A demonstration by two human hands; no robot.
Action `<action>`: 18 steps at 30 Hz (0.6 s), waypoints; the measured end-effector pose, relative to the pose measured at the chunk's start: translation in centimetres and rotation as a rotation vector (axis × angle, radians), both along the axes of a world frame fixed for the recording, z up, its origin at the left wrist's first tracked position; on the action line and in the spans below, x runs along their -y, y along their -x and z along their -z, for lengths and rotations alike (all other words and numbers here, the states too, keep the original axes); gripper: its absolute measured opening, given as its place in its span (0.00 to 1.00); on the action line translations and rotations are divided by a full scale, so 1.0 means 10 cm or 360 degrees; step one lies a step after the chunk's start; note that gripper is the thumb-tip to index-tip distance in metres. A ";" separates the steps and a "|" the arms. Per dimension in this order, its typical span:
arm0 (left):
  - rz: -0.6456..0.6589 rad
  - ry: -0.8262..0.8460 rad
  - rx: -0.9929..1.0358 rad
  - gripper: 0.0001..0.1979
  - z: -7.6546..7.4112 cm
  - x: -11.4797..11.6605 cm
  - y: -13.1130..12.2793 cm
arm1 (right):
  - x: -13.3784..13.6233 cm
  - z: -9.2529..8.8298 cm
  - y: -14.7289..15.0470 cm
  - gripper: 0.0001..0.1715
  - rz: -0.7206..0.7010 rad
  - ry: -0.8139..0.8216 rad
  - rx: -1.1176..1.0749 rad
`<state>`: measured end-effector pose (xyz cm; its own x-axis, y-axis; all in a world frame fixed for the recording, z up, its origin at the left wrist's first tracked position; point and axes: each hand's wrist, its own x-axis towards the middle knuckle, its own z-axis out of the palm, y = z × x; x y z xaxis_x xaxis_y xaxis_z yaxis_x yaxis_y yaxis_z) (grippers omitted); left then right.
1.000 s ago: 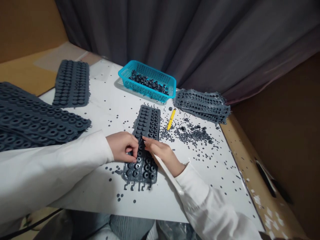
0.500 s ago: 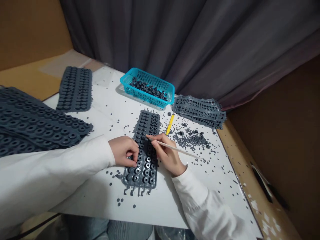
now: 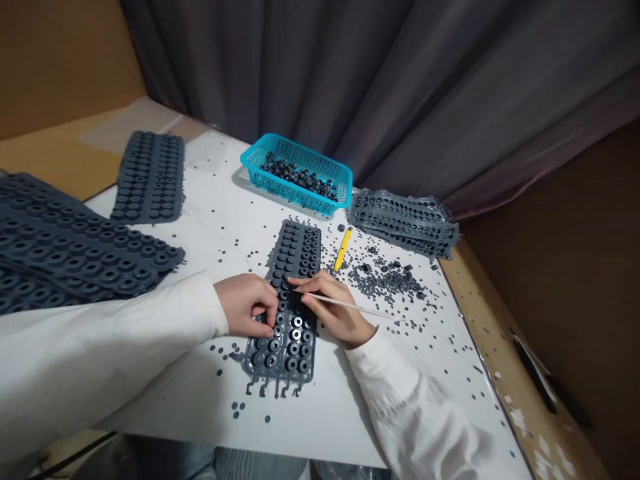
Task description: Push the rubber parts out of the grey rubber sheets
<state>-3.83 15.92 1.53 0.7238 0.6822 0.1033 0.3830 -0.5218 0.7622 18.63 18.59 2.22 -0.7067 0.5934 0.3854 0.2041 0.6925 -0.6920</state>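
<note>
A dark grey moulded rubber sheet (image 3: 306,333) with rows of raised round pieces lies lengthwise before me. My left hand (image 3: 247,305) is closed, its fingers curled and the fingertips pressed at the sheet's left edge. Above the sheet's right half, my right hand (image 3: 336,308) pinches a thin pale stick (image 3: 357,308) like a pen. The stick's front tip points at the middle rows; its back end reaches out to the right. What lies under the left fingers is hidden.
A turquoise basket (image 3: 260,171) holds many small dark pieces. A yellow cutter (image 3: 343,250) lies near small scattered discs (image 3: 383,280). Punched-out sheets (image 3: 405,220) are at the right, more moulded sheets (image 3: 80,240) at the left. A dark knife-like object (image 3: 534,373) lies beyond the table edge.
My right hand and the stick have moved slightly down and left over the sheet. My left hand stays at the sheet's edge. The view has shifted a little.
</note>
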 end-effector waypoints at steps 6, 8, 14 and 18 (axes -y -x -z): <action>-0.0016 0.0002 0.0014 0.02 0.00 0.00 0.00 | 0.00 0.02 0.01 0.06 0.0014 -0.0034 0.0031; -0.0020 0.0003 0.0013 0.02 0.00 0.00 0.00 | 0.01 0.03 0.02 0.06 0.0010 -0.0080 0.0034; -0.0023 0.0020 0.0001 0.02 0.00 0.00 -0.01 | -0.07 0.07 0.04 0.08 0.0004 -0.0572 0.0323; -0.0002 0.0029 -0.0015 0.02 -0.01 -0.01 -0.01 | -0.19 0.08 0.04 0.09 0.0169 -0.0722 0.0329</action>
